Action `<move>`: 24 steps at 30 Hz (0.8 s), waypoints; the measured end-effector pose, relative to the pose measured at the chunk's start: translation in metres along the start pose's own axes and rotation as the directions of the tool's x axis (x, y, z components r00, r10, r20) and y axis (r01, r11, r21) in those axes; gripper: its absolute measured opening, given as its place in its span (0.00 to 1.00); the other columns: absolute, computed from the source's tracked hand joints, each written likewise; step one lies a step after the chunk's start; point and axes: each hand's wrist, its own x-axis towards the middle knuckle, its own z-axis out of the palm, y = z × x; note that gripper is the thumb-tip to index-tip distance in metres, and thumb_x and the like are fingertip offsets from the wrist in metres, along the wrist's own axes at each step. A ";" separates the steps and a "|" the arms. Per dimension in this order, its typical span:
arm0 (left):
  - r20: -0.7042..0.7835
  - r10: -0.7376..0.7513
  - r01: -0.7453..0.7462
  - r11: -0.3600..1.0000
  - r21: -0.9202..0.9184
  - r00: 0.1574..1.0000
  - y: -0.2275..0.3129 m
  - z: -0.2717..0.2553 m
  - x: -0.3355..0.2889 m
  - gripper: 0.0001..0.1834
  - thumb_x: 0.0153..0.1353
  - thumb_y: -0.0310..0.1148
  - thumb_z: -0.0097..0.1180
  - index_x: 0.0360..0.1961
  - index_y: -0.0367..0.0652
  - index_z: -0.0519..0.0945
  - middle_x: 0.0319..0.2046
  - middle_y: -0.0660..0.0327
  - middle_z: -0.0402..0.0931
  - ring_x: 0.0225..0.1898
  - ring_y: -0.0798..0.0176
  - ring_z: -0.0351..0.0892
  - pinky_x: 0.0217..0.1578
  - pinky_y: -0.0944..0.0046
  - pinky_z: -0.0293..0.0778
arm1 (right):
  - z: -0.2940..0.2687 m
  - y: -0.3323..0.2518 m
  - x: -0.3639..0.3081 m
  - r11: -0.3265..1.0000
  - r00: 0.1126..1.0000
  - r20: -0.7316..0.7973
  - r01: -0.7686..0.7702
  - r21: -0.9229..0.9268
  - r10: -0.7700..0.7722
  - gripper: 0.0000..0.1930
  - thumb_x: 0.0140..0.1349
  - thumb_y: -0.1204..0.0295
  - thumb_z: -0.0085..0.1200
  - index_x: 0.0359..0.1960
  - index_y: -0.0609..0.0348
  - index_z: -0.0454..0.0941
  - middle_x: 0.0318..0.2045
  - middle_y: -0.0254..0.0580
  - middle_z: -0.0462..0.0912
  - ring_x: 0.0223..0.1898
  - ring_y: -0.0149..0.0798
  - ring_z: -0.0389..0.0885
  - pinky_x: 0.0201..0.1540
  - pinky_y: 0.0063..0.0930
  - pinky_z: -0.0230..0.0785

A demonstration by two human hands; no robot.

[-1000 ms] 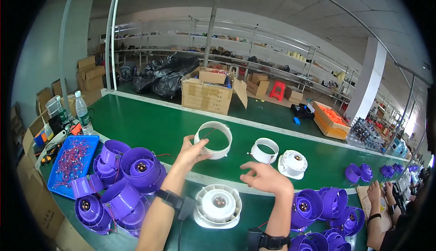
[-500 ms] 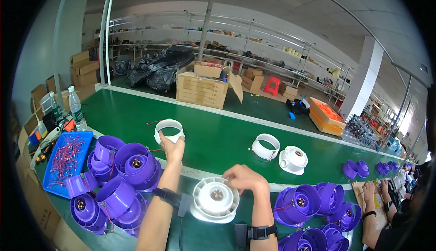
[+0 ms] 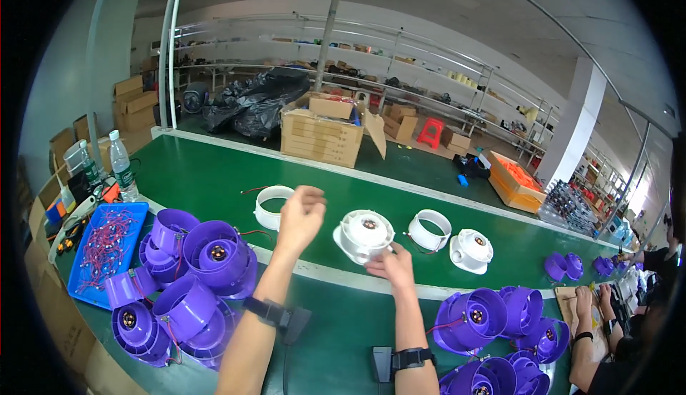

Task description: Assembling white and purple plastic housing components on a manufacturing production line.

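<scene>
My right hand (image 3: 394,265) grips the rim of a white round fan housing (image 3: 364,232), slightly tilted over the green table. Dark metal pins show at its hub. My left hand (image 3: 301,215) is beside a white ring (image 3: 266,216) with a red wire, overlapping its right side in view. Its fingers are loosely bent with nothing visible in them. To the right of the held housing stand a second white ring (image 3: 429,241), also wired, and another white fan housing (image 3: 471,251).
Purple fan housings and rings crowd the left (image 3: 218,252) and right (image 3: 471,316) of the near table. A blue tray (image 3: 136,248) of red wires and plastic bottles (image 3: 123,170) stand at far left. Another person's hands (image 3: 584,302) are at right.
The white fan housing has gone from the near table up and away from me in my right hand. My left hand has let go of the white ring and shifted right.
</scene>
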 end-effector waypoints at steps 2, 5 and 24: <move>0.322 0.186 -0.191 0.981 -0.016 0.928 0.039 0.016 -0.021 0.15 0.59 0.25 0.55 0.47 0.34 0.79 0.35 0.50 0.86 0.35 0.52 0.87 0.39 0.58 0.82 | 0.008 0.007 0.000 0.994 1.000 0.010 0.019 -0.107 -0.018 0.29 0.67 0.74 0.47 0.69 0.72 0.58 0.40 0.59 0.83 0.35 0.52 0.89 0.36 0.39 0.84; 0.759 0.336 -0.345 0.926 -0.157 0.557 0.104 0.084 -0.084 0.23 0.56 0.28 0.58 0.55 0.40 0.77 0.44 0.52 0.83 0.52 0.53 0.82 0.53 0.52 0.76 | -0.009 0.020 -0.001 0.823 0.897 -0.103 0.342 -0.453 -0.429 0.24 0.63 0.73 0.52 0.61 0.67 0.65 0.36 0.55 0.84 0.32 0.44 0.89 0.36 0.36 0.80; 0.978 0.203 -0.839 0.538 -0.080 0.037 0.061 0.144 -0.096 0.24 0.43 0.33 0.73 0.45 0.42 0.81 0.40 0.55 0.85 0.43 0.51 0.85 0.39 0.56 0.81 | -0.002 0.061 -0.019 0.153 0.686 0.665 0.721 -0.676 -0.294 0.17 0.60 0.66 0.56 0.51 0.52 0.83 0.52 0.51 0.83 0.53 0.53 0.83 0.53 0.47 0.76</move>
